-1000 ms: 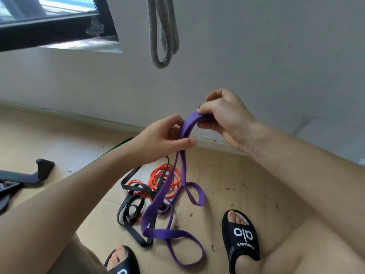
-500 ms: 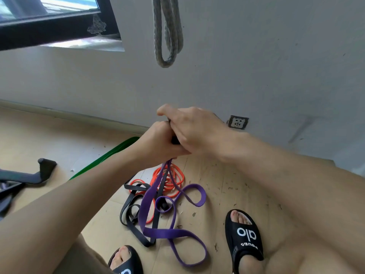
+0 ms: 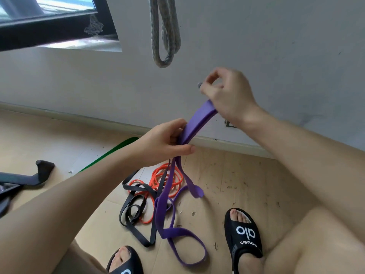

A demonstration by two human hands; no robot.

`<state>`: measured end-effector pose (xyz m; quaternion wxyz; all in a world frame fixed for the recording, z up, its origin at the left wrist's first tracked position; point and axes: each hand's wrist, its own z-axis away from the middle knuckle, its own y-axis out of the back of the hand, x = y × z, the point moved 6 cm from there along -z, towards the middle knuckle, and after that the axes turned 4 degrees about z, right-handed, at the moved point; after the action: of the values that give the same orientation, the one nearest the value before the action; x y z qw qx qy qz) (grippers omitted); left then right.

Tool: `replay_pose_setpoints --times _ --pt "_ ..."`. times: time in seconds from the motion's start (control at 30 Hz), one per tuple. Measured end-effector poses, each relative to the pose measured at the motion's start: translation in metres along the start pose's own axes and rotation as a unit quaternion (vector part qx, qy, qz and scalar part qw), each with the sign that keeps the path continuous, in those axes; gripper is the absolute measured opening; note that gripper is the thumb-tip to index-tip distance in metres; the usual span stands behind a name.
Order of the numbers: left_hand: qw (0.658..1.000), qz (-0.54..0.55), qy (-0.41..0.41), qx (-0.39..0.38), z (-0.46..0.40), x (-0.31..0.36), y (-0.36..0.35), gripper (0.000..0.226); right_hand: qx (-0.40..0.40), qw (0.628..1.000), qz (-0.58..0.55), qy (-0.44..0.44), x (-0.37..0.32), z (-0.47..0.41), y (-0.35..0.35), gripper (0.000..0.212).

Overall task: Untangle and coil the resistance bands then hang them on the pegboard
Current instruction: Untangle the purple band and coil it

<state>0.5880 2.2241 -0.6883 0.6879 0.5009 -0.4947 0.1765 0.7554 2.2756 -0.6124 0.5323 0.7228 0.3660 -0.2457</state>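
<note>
Person, head view — body and dress only.

Arms: both bare to the frame edge; no sleeves, watch or rings are seen on the left hand (image 3: 166,141) or right hand (image 3: 227,95). Nails are kept short.

Legs: bare thighs and knees are shown at the lower corners.

Footwear: black open-toe slides. The right slide (image 3: 244,234) is marked with white "alo" lettering and a smaller white word beneath — the left slide (image 3: 126,263) is cropped, only part of a white mark being shown.
</note>
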Motion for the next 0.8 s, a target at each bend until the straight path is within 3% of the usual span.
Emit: replay_pose_setpoints --times 0.07,0.13,0.23,0.3,0.4,0.5,0.6,0.8 --pt "0.998 -0.05 0.022 -0.018 -0.001 -0.009 -0.006 0.029 0.072 0.997 -0.021 -0.035 0.012 -0.007 0.022 0.02" --pt "0.994 -0.097 0.047 -0.036 -0.002 -0.019 -0.011 0.027 0.076 0.995 0.015 -0.07 0.032 -0.008 0.036 0.017" --pt "0.992 -0.114 0.048 -0.015 -0.002 -0.019 -0.006 0.028 -0.081 0.975 0.174 -0.111 0.072 0.001 0.025 0.01" --pt "0.996 -0.081 0.036 0.009 -0.001 -0.012 -0.001 0.027 -0.18 0.955 0.209 -0.112 0.082 0.012 0.008 0.017" --pt "0.999 -0.011 0.025 0.032 0.0 0.004 0.0 0.022 -0.219 0.966 0.116 -0.066 0.05 0.023 -0.016 0.028" --pt "0.999 -0.008 0.01 0.032 -0.002 0.016 -0.006 0.018 -0.27 0.962 0.001 -0.029 0.008 0.039 -0.047 0.04" --pt "1.0 0.0 0.015 0.024 0.0 0.019 -0.006 0.028 -0.278 0.96 0.028 0.021 -0.005 0.05 -0.065 0.044" --pt "0.998 0.03 0.021 0.046 0.009 0.01 0.01 0.021 -0.229 0.97 0.045 0.06 -0.004 0.048 -0.057 0.027"
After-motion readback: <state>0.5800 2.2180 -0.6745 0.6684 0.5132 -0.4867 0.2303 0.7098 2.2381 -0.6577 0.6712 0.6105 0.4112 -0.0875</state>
